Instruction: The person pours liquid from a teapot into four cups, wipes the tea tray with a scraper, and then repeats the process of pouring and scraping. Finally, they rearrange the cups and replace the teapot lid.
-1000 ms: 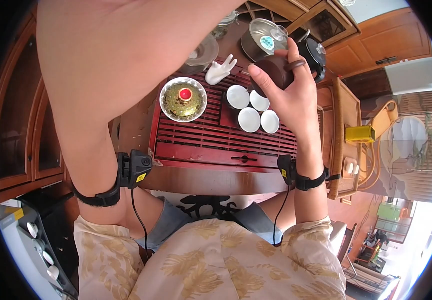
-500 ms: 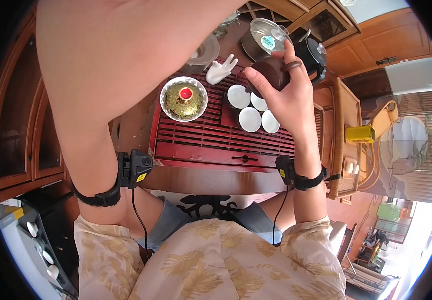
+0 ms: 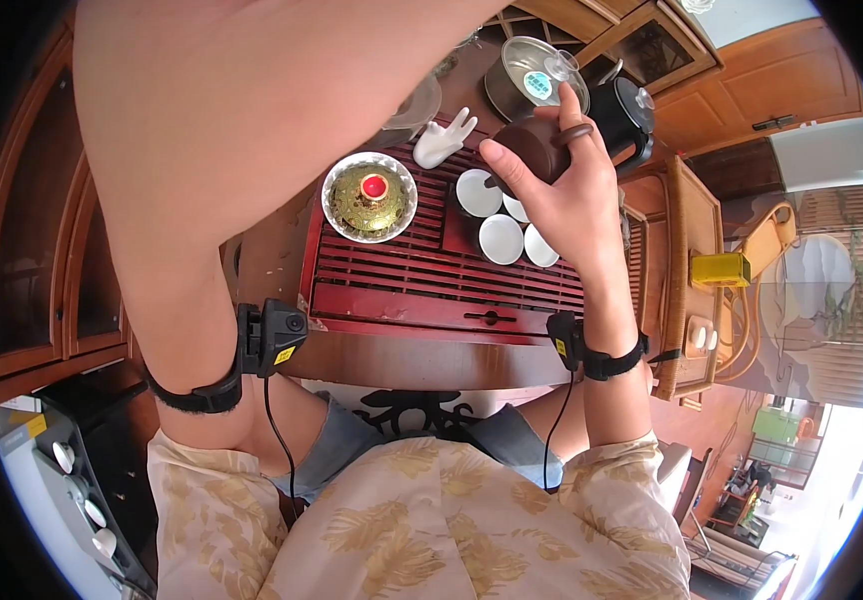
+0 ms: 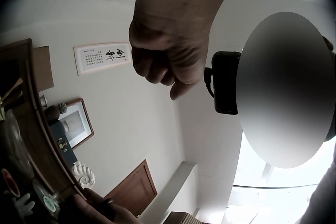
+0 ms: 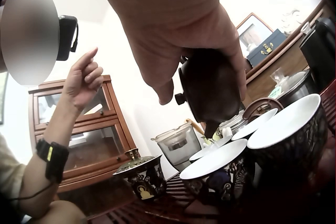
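Note:
My right hand (image 3: 580, 205) grips a dark brown teapot (image 3: 540, 142) with a ring handle, thumb on one side of it. In the right wrist view the teapot (image 5: 210, 85) is tilted, spout downward, above several small cups (image 5: 218, 158) with white insides and dark patterned outsides. From the head view, one white cup (image 3: 501, 240) sits at the front of the group, and the far right one is partly hidden by the hand and pot. My left hand (image 4: 168, 58) is raised with curled fingers, holding nothing; the head view shows only that arm.
The cups stand on a red slatted tea tray (image 3: 432, 305). A lidded bowl (image 3: 369, 200) with a red-topped knob is at its left, a white hand-shaped figurine (image 3: 445, 138) behind. Farther back are a steel pot (image 3: 527, 88) and a black kettle (image 3: 620, 112).
My right hand has shifted slightly left with the teapot, which now covers more of the far right cup. The left arm stays almost where it was.

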{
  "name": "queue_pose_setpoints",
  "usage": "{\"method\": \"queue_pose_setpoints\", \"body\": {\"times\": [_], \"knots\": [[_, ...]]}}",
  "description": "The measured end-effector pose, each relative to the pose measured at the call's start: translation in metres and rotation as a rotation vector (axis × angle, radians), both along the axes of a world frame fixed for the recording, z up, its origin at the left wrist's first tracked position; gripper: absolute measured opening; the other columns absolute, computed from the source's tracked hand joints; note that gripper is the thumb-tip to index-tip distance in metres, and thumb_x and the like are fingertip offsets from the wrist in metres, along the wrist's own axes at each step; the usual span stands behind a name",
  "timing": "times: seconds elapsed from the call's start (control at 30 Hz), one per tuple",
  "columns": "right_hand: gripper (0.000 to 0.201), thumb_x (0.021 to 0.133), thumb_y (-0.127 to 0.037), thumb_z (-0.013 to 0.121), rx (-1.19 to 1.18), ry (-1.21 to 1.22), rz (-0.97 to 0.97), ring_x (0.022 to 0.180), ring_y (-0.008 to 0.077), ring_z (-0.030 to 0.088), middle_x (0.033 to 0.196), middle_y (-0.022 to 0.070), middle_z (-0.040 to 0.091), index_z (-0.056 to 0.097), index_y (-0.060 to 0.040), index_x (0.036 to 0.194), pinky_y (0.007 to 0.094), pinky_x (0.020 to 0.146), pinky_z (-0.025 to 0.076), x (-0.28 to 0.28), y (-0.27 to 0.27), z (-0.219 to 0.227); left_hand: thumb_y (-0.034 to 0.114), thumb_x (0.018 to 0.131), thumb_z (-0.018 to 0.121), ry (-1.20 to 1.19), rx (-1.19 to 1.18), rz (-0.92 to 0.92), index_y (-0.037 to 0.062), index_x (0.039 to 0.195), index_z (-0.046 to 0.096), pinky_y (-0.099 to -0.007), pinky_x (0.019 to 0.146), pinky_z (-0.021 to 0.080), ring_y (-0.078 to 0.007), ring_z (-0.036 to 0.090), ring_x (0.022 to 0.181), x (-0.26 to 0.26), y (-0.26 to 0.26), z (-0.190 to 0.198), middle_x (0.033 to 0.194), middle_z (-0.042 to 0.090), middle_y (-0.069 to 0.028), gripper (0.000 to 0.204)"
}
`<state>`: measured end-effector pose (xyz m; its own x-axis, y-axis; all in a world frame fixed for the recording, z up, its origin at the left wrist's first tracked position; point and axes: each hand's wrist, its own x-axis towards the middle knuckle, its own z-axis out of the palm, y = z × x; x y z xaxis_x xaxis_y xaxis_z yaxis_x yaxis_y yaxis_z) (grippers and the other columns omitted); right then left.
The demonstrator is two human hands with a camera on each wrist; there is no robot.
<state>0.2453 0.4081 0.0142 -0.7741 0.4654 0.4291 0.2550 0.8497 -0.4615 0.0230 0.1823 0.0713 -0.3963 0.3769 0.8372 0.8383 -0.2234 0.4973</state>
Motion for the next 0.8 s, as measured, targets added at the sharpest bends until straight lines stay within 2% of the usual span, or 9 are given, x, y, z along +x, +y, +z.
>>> {"method": "queue_pose_setpoints", "body": {"times": [0.2,0.3,0.4,0.5,0.6,0.7,0.8], "knots": [[0.104,0.088,-0.048,0.096,0.003,0.006,-0.005,0.119,0.0301,0.074,0.132,0.0202,0.073,0.05,0.0117,0.159,0.0403,0.102,0.06,0.0,-0.002,0.0,-0.001,0.107,0.072,0.004,-0.008,0.012,0.0012,0.11,0.074,-0.0218,0.059,0.025,-0.0004,0.038,0.064,-0.001,-0.002,-0.001,0.076,0.04,0.0078,0.004],[0.102,0.085,-0.043,0.099,0.042,0.066,0.028,0.102,0.0263,0.073,0.117,0.0177,0.072,0.052,0.016,0.154,0.0374,0.089,0.061,-0.002,0.001,0.003,-0.001,0.107,0.072,0.006,-0.013,0.016,0.001,0.11,0.074,-0.0219,0.059,0.025,-0.0004,0.038,0.064,0.0,-0.003,-0.001,0.076,0.04,0.0078,0.004],[0.102,0.085,-0.043,0.099,0.111,0.087,0.021,0.101,0.0257,0.073,0.116,0.0175,0.072,0.053,0.0162,0.153,0.037,0.089,0.061,0.0,0.002,0.01,-0.001,0.107,0.072,0.008,-0.017,0.019,0.0007,0.111,0.075,-0.022,0.059,0.025,-0.0005,0.038,0.065,0.002,-0.003,0.0,0.076,0.04,0.0078,0.005],[0.102,0.084,-0.044,0.099,0.065,0.116,0.03,0.102,0.0259,0.073,0.115,0.0171,0.072,0.053,0.0166,0.153,0.037,0.091,0.061,-0.001,-0.001,0.022,-0.001,0.107,0.072,0.01,-0.02,0.023,0.0005,0.112,0.075,-0.022,0.059,0.025,-0.0005,0.038,0.065,-0.005,-0.005,-0.003,0.077,0.039,0.0078,0.006],[0.105,0.089,-0.047,0.095,0.029,0.044,0.023,0.12,0.0262,0.074,0.134,0.018,0.074,0.047,0.0102,0.162,0.0384,0.105,0.058,0.002,-0.001,0.029,-0.001,0.107,0.072,0.012,-0.024,0.027,0.0002,0.112,0.076,-0.0221,0.059,0.025,-0.0006,0.038,0.065,-0.005,-0.006,-0.003,0.077,0.039,0.0079,0.007],[0.104,0.084,-0.043,0.099,0.069,0.142,0.047,0.103,0.027,0.073,0.113,0.0162,0.072,0.052,0.017,0.154,0.0376,0.093,0.06,-0.001,0.001,0.02,-0.001,0.107,0.072,0.014,-0.027,0.033,0.0,0.113,0.077,-0.0222,0.06,0.024,-0.0007,0.038,0.065,0.002,-0.005,-0.001,0.077,0.039,0.0079,0.008],[0.105,0.083,-0.043,0.099,0.051,0.123,0.032,0.104,0.0273,0.073,0.113,0.0161,0.073,0.051,0.0168,0.155,0.0377,0.094,0.06,0.0,0.0,0.019,-0.001,0.107,0.072,0.016,-0.031,0.041,-0.0003,0.114,0.077,-0.0222,0.06,0.024,-0.0007,0.038,0.065,0.0,-0.007,-0.002,0.077,0.039,0.0079,0.008]]}}
